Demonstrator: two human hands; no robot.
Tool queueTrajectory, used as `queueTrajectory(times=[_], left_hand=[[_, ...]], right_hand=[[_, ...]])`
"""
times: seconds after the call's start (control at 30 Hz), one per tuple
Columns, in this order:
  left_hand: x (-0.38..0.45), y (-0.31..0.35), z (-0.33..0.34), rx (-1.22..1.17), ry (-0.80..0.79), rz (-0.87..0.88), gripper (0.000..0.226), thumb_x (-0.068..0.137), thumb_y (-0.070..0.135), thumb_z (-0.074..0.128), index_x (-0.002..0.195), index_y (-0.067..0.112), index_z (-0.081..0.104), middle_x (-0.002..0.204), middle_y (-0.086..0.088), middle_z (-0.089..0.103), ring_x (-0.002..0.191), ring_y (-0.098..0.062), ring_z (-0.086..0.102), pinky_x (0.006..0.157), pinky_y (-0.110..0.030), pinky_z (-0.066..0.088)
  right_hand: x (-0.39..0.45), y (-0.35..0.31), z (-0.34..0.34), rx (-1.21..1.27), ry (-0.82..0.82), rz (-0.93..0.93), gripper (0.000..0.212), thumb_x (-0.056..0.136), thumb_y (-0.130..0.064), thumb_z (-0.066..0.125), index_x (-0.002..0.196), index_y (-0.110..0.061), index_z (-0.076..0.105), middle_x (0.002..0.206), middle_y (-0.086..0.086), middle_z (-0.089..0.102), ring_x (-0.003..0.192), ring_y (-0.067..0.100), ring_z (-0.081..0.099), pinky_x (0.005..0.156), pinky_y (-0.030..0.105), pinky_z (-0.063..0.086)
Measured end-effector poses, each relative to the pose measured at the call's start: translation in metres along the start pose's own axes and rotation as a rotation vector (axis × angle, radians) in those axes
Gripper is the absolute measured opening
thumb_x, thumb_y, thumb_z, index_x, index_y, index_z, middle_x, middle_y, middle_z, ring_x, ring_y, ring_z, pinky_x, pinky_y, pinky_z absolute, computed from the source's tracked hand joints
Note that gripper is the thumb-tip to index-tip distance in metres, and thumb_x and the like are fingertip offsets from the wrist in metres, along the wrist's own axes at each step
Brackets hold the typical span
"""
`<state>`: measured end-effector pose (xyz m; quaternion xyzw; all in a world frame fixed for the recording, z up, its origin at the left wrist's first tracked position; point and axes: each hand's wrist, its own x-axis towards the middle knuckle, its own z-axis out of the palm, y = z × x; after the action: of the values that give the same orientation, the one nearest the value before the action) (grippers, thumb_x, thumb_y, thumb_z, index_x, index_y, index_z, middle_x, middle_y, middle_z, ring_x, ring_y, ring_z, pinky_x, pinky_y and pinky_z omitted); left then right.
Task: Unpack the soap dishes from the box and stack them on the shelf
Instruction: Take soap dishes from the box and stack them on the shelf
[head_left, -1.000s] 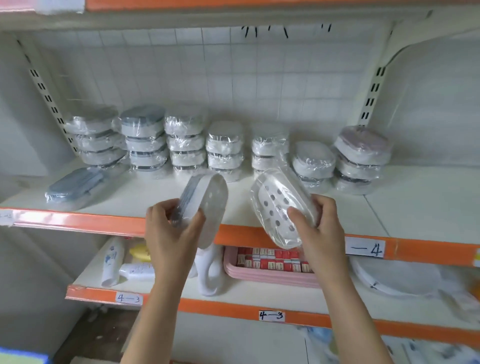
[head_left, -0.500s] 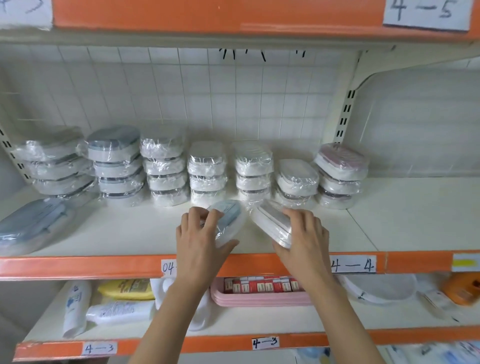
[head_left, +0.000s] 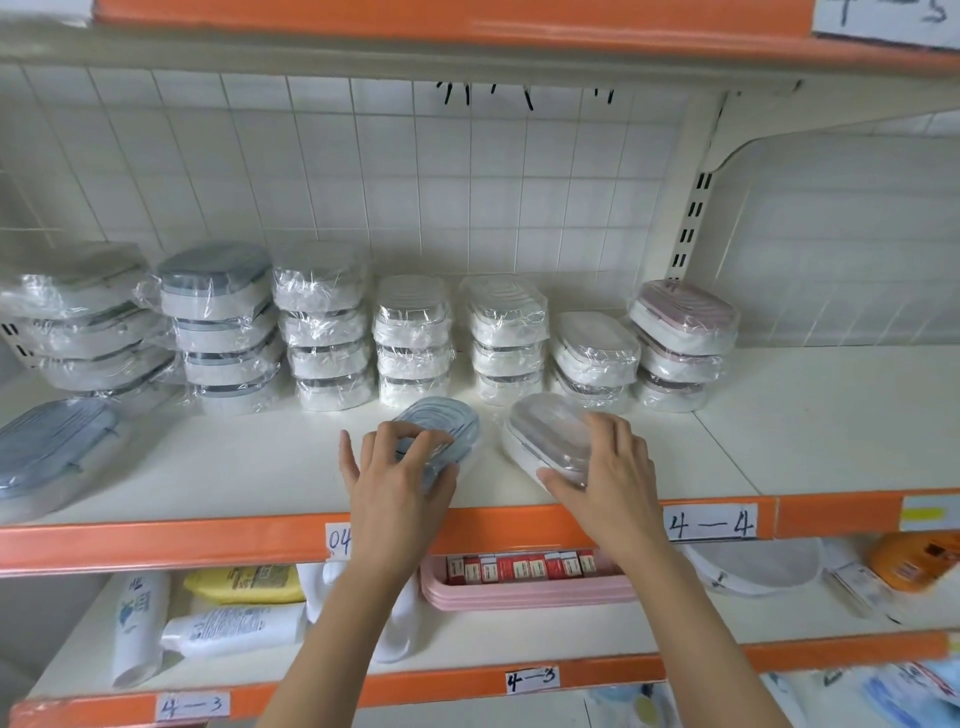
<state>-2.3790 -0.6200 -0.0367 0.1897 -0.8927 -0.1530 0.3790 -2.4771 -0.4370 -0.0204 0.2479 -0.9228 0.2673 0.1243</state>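
Shelf 4-4 (head_left: 779, 415), white deck w/ orange front rail. Stock per head cam:

- Left hand (head_left: 400, 483): over blue-lidded soap dish (head_left: 441, 426), fingers curled onto lid, thumb at near edge; grasping it. Dish lies flat on deck, front-centre, just ahead of back-row stacks.
- Right hand (head_left: 608, 467): on clear/white soap dish (head_left: 540, 431), fingers bent over right side, thumb on near rim; grasping it. Dish slightly tilted, far end raised; can't tell if base is fully down. Sits just beside blue dish, not touching.
- Back row (head_left: 410, 343): 7 stacks of shrink-wrapped soap dishes along tiled wall, 2–4 high. Leftmost two w/ grey lids, middle ones white, rightmost pink-lidded stack (head_left: 683, 343).
- Lone grey-blue dish (head_left: 47, 452), wrapped, far left front of deck, well apart from hands.
- Rail labels: "4—4" tag (head_left: 711, 525) right of right wrist; 2nd tag reading "04" partly hidden by left forearm.

Shelf below (4-3):
- Pink tray (head_left: 519, 592) holding row of small red/white boxes, between the two forearms.
- Yellow pack (head_left: 244, 584), white tube (head_left: 234, 629), white bottle (head_left: 137, 623) at left.
- Orange item (head_left: 914, 561) far right, blurred.
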Motion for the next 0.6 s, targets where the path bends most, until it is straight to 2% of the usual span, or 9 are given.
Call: queueTrajectory(times=[0.1,0.17,0.3,0.4,0.5,0.6], left_hand=[[0.005,-0.004,0.003,-0.021,-0.060,0.004,0.028,0.072,0.038,0.057,0.094,0.025,0.067,0.098,-0.002,0.054,0.089,-0.026,0.052,0.085,-0.047,0.045],[0.006,-0.005,0.003,-0.025,-0.063,-0.013,0.027,0.069,0.035,0.061,0.094,0.027,0.067,0.098,-0.001,0.054,0.090,-0.024,0.049,0.081,-0.042,0.043],[0.008,-0.004,0.005,-0.015,-0.055,-0.019,0.027,0.068,0.034,0.064,0.095,0.029,0.066,0.098,-0.001,0.053,0.094,-0.025,0.049,0.082,-0.040,0.039],[0.011,0.001,0.007,0.001,-0.080,-0.044,0.029,0.067,0.037,0.063,0.095,0.029,0.067,0.100,-0.002,0.054,0.097,-0.026,0.048,0.084,-0.041,0.036],[0.013,0.005,0.010,0.023,-0.081,-0.050,0.037,0.068,0.042,0.065,0.102,0.027,0.066,0.111,-0.004,0.051,0.105,-0.025,0.036,0.086,-0.041,0.033],[0.017,0.008,0.010,-0.015,-0.126,-0.134,0.050,0.070,0.040,0.073,0.114,0.021,0.061,0.124,-0.008,0.044,0.115,-0.030,0.031,0.095,-0.040,0.027]], right_hand=[[0.004,0.003,0.003,0.009,-0.006,0.038,0.085,0.072,-0.052,0.071,0.136,-0.011,0.034,0.138,0.006,0.032,0.123,0.022,0.034,0.102,0.032,0.034],[0.005,0.006,0.002,0.043,-0.037,0.042,0.086,0.070,-0.052,0.072,0.137,-0.013,0.033,0.138,0.006,0.030,0.125,0.022,0.032,0.104,0.033,0.033],[0.004,0.009,-0.002,0.099,-0.093,0.028,0.083,0.074,-0.043,0.071,0.139,-0.016,0.029,0.141,0.004,0.030,0.129,0.020,0.028,0.107,0.031,0.027],[0.004,0.007,-0.006,0.182,-0.108,0.074,0.077,0.075,-0.038,0.071,0.138,-0.022,0.030,0.139,0.001,0.032,0.129,0.018,0.030,0.106,0.036,0.030],[0.003,0.002,-0.012,0.272,-0.038,0.079,0.069,0.074,-0.035,0.072,0.134,-0.026,0.038,0.130,-0.001,0.035,0.124,0.015,0.030,0.103,0.032,0.034],[0.002,-0.006,-0.023,0.284,0.085,0.034,0.063,0.072,-0.035,0.073,0.127,-0.026,0.044,0.119,-0.003,0.036,0.119,0.015,0.032,0.097,0.027,0.035]])
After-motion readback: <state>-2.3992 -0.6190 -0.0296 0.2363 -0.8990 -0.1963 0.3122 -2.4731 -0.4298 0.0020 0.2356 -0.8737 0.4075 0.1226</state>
